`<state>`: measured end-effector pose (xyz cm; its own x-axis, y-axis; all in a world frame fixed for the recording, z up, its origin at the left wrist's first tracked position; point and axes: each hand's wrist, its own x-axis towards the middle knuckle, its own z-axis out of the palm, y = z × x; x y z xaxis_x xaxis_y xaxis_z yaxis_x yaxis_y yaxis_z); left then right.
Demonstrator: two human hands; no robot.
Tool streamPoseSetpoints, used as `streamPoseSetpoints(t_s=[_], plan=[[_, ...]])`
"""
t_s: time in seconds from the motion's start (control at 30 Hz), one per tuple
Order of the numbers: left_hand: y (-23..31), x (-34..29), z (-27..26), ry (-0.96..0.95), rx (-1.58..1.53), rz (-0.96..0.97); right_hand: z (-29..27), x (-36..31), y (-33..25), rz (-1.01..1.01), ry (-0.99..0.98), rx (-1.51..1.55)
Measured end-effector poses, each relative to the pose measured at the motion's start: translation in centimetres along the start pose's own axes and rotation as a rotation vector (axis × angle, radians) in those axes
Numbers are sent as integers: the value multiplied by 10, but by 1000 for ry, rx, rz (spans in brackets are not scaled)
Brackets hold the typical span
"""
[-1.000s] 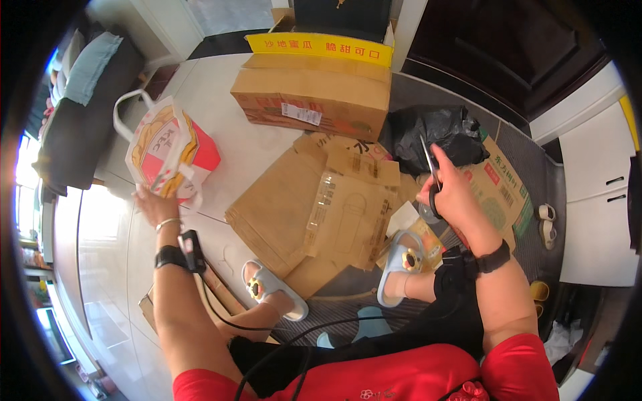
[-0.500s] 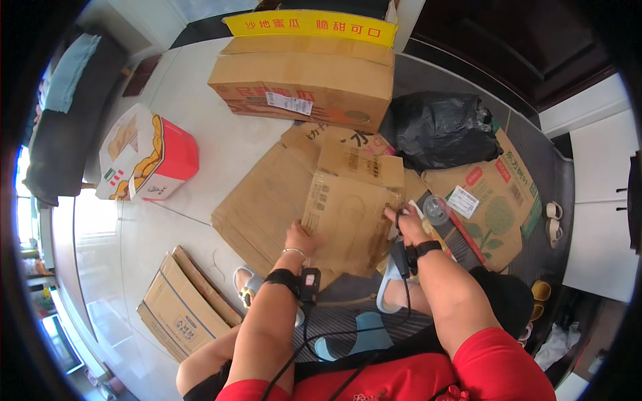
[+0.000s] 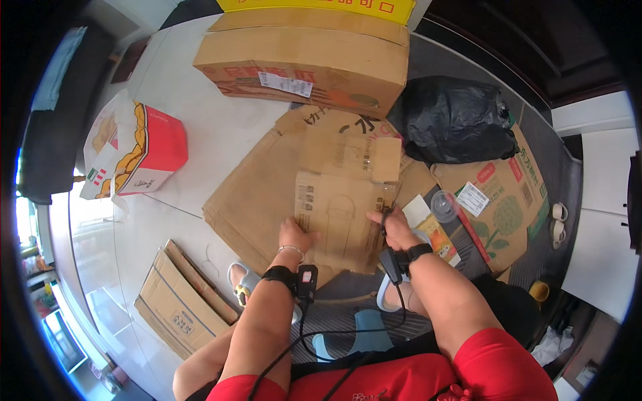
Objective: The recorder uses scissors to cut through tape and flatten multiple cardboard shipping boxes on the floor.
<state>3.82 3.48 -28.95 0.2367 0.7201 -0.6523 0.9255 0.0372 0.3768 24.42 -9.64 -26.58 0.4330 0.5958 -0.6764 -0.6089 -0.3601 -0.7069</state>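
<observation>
A small brown cardboard box (image 3: 341, 214), with its far flaps folded out, lies in front of me on a larger flattened cardboard sheet (image 3: 247, 187). My left hand (image 3: 294, 237) holds its left edge, thumb on top and the other fingers mostly hidden. At the right edge my right hand (image 3: 394, 227) grips it, thumb laid over the top face and the fingers out of sight below. The box looks partly flattened. A strap with a small black device sits on each of my wrists, and a black cable joins them.
A large carton (image 3: 301, 67) stands at the far side, beside a black plastic bag (image 3: 458, 120). A red and white food bucket (image 3: 140, 150) is at left, above folded cardboard (image 3: 180, 307). At right lie a printed cardboard sheet (image 3: 505, 214) and a clear plastic lid (image 3: 444, 206).
The small box has turned slightly and now lies flatter and squarer to me. Both hands have shifted a little left with it. The whole view has tilted down slightly.
</observation>
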Motion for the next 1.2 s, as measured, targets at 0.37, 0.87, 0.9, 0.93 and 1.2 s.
streamPoseSetpoints(t_s=[0.37,0.87,0.9,0.93,1.2], plan=[[-3,-45,-26,-141,-758,287,14,-32,-72,-282,169,-281],[-68,-71,-25,345,632,240,-82,-179,-236,-494,274,251],[-71,-68,-25,269,639,230,-85,-177,-238,-497,265,245],[-73,-65,-24,250,658,239,-89,-174,-241,-515,229,235],[-68,-49,-38,-1,731,281,-87,-123,-233,-484,200,-20]])
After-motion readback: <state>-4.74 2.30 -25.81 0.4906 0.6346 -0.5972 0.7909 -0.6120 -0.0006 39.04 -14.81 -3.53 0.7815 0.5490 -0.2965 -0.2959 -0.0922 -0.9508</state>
